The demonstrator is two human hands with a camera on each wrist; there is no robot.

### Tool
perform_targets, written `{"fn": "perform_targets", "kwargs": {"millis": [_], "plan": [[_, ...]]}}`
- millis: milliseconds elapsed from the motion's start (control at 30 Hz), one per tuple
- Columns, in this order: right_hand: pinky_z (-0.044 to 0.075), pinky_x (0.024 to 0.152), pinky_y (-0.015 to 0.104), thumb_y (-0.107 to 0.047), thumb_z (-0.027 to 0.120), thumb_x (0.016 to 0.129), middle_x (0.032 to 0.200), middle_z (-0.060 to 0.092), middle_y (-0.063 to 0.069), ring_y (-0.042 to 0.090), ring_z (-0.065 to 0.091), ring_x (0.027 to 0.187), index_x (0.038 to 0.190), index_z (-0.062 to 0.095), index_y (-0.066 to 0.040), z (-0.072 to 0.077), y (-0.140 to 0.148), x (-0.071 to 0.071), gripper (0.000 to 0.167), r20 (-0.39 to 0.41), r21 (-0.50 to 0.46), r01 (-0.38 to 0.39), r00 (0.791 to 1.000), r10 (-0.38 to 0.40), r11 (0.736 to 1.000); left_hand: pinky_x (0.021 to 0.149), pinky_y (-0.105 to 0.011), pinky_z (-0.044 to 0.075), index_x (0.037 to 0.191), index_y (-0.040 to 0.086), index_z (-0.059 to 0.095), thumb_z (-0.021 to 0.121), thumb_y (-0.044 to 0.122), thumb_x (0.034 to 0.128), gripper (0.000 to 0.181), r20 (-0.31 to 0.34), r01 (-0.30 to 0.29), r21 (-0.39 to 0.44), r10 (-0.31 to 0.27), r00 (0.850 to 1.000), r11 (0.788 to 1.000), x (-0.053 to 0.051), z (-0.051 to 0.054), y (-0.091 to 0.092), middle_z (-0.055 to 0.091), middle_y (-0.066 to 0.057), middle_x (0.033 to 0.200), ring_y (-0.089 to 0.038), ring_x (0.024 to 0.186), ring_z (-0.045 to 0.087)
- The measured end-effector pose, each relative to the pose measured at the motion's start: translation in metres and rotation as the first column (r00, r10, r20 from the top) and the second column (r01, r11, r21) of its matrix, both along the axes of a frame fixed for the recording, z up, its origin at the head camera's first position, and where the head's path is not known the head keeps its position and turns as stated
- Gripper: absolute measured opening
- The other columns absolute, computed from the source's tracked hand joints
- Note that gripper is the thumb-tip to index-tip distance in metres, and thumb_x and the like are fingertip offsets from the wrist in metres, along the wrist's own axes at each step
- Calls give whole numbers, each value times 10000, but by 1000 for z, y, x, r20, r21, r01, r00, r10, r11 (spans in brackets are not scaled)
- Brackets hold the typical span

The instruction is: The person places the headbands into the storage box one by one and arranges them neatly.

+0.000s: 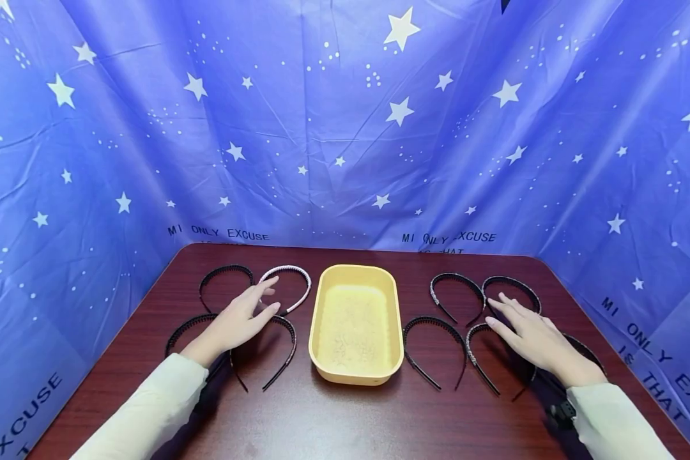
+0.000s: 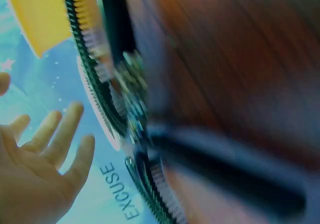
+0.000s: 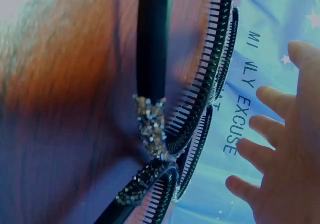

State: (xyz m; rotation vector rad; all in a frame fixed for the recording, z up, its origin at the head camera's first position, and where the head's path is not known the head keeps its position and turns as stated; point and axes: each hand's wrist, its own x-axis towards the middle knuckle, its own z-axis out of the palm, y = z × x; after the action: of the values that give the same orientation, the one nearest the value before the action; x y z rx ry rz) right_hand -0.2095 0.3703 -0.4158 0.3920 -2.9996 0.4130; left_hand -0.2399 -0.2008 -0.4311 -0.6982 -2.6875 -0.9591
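Left sleeve: pale; stretched forward over the table from the near left.
Front-left headband: black, toothed inside; standing on its ends on the table, partly behind the left forearm.
Rear-left headband: black; just behind the front-left one, its arch rising from the tabletop.
Left hand: above the left group; fingers loosely extended and spread, grasping nothing; in the left wrist view the fingertips show apart from the bands.
White headband: rear row, near the tray; the left fingers cross in front of it in the head view.
Glittery headband: dark, front row; its sparkling side ends in a plain black tip; the left hand covers part of its arch.
Yellow tray: between the two groups; the wood-brown table beneath it; only its bare inner floor shows inside.
Black headband: right group, front row, just beside the tray.
Rear middle headband: dark with a sparkling side; behind the black one.
Patterned headband: front row; sparkling side, black tip.
Rear-right headband: dark; partly behind the right fingertips.
Right hand: above the right group; fingers spread and relaxed, grasping nothing; contact with the bands cannot be told.
Far-right headband: dark; mostly hidden by the right wrist.
Right sleeve: pale; reaching in from the near right.
Curtain: blue with white stars; behind everything, left to right.
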Motion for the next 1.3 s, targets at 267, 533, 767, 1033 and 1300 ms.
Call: {"fn": "perform_targets", "kwargs": {"millis": [267, 533, 767, 1033, 1300], "plan": [[368, 875, 739, -392, 515, 1043, 1464, 448, 282, 506, 439, 1298, 1398, 550, -18, 1, -6, 1, 517, -56, -24, -48, 997, 47, 999, 767, -311, 542, 1492, 117, 416, 636, 109, 959, 577, 90, 54, 198, -73, 993, 979, -2, -3, 14, 671, -171, 1183, -160, 889, 655], [393, 893, 710, -327, 563, 1030, 1332, 586, 227, 429, 516, 1247, 1330, 605, -20, -2, -11, 0, 432, -110, -56, -97, 990, 91, 994, 722, -324, 571, 1458, 65, 438, 613, 40, 971, 518, 235, 49, 410, -158, 959, 911, 1, -5, 33, 639, -256, 1172, -287, 899, 674], [446, 913, 638, -291, 592, 1018, 1261, 631, 189, 396, 567, 1189, 1292, 631, -17, -2, -16, 1, 390, -144, -76, -139, 981, 127, 987, 768, -390, 584, 1472, -29, 400, 564, 79, 996, 515, 439, -58, 562, -238, 866, 825, 2, -12, 47, 548, -306, 1278, -332, 1049, 628], [467, 917, 616, -274, 601, 1015, 1250, 638, 176, 387, 580, 1175, 1274, 644, -27, 0, -23, 1, 360, -142, -86, -157, 979, 144, 984, 873, -403, 568, 1509, -42, 348, 529, 131, 1023, 546, 562, -151, 657, -347, 751, 738, 4, -14, 58, 493, -251, 1359, -265, 1123, 589], [492, 914, 554, -268, 609, 1014, 1238, 648, 125, 334, 603, 1138, 1279, 639, -40, -1, -28, 0, 351, -111, -132, -168, 982, 154, 977, 834, -347, 562, 1511, 13, 384, 563, 113, 1004, 546, 595, -230, 699, -372, 713, 677, -1, -19, 66, 529, -226, 1344, -220, 1080, 601]]}}
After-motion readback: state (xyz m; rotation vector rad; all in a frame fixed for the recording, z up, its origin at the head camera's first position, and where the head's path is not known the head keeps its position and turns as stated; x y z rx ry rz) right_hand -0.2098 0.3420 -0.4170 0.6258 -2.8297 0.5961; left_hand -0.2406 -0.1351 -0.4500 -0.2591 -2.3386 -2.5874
